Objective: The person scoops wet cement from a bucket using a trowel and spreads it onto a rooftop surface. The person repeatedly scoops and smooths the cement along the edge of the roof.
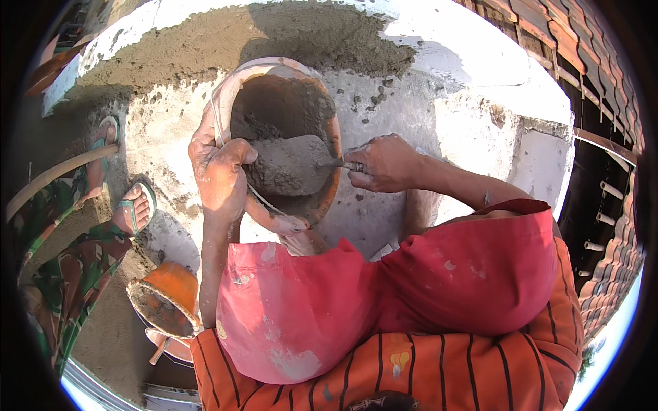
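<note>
An orange bucket, its rim crusted with cement, is tilted in front of my knees with grey mortar in it. My left hand grips the bucket's left rim, thumb over the edge. On the other side my right hand is closed round the handle of a trowel. The trowel's blade is over the bucket's mouth and heaped with wet mortar, which hides most of the metal.
Wet mortar coats the far ledge. To the left stand a person's sandalled feet in camouflage trousers. A second orange bucket with mortar sits by my left elbow. Roof tiles and a dark gap lie to the right.
</note>
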`<state>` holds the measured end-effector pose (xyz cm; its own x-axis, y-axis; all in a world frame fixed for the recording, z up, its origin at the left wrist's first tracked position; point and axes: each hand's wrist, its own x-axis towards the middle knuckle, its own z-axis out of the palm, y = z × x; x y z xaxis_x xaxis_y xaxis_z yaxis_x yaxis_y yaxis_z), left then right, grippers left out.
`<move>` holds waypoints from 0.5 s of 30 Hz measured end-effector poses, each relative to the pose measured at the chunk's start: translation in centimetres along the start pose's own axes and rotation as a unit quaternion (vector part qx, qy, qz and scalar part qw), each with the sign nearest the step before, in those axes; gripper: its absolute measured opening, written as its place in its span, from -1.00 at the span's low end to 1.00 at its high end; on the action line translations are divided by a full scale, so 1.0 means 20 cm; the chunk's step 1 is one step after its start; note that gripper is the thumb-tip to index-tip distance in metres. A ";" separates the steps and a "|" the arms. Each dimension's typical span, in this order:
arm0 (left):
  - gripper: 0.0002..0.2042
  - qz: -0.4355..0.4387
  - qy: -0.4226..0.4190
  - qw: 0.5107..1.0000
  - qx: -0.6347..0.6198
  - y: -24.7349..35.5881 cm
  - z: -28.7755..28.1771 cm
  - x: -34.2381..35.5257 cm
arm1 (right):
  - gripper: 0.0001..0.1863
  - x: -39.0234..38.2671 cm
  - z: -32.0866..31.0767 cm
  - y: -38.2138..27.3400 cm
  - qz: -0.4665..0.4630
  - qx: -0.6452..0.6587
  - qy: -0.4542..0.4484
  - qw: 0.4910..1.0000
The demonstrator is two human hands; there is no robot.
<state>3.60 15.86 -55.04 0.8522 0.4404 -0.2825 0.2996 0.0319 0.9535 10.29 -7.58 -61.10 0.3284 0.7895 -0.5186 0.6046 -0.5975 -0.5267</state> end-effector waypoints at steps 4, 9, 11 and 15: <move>-0.32 0.054 0.020 0.998 0.033 0.01 0.01 0.02 | -0.62 0.09 0.04 0.07 0.023 -0.036 0.076 0.996; -0.74 0.071 0.013 0.994 0.083 -0.13 -0.11 0.06 | -0.62 -0.09 0.01 0.16 0.080 -0.077 0.107 0.988; -0.81 0.119 0.038 0.981 0.147 -0.17 -0.17 0.06 | -0.63 -0.21 -0.05 0.19 0.051 -0.075 0.099 0.991; -0.71 0.000 0.108 0.994 -0.009 -0.26 -0.38 0.09 | -0.71 -0.53 -0.24 0.20 -0.041 -0.002 0.027 0.999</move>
<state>0.34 23.36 -59.63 0.7402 0.6220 -0.2555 0.2906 0.0467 0.9557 12.74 -17.75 -54.43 0.3153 0.8425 -0.4369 0.6341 -0.5295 -0.5635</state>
